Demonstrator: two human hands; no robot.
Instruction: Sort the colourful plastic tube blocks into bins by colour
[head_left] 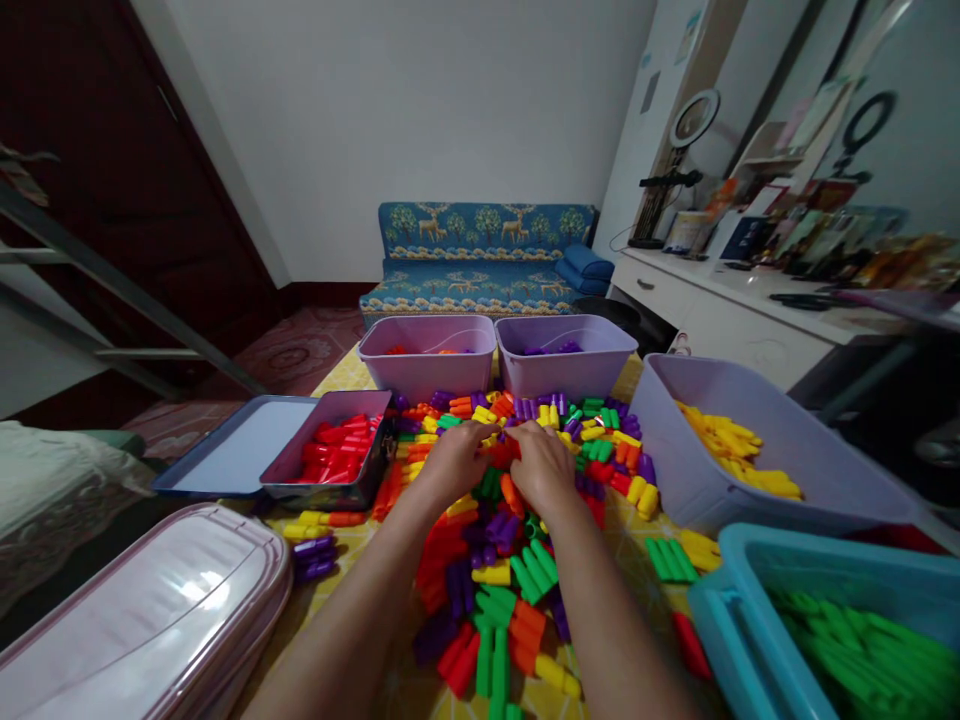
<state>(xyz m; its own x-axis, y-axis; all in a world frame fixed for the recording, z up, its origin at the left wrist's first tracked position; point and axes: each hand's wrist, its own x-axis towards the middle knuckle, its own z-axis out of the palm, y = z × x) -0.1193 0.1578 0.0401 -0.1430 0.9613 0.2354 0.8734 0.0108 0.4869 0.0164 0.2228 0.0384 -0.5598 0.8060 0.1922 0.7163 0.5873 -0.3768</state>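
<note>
A heap of coloured plastic connector blocks covers the middle of the table, with green blocks (534,570), purple blocks (501,528) and yellow blocks (491,574) mixed together. Both my hands reach into its far part, close side by side. My left hand (456,462) has bent fingers over the blocks; whatever its fingertips grip is hidden. My right hand (544,465) is curled too, its fingertips at red blocks (504,453) between the hands. An orange block (511,495) lies just below the right hand. What the right fingers hold cannot be made out.
Two lilac bins (431,370) stand at the back. To the left is an open tin (322,490) of red blocks, with stacked lids (157,610) nearer. A lilac bin (675,480) of yellow blocks and a blue bin (750,600) of green blocks flank the right side.
</note>
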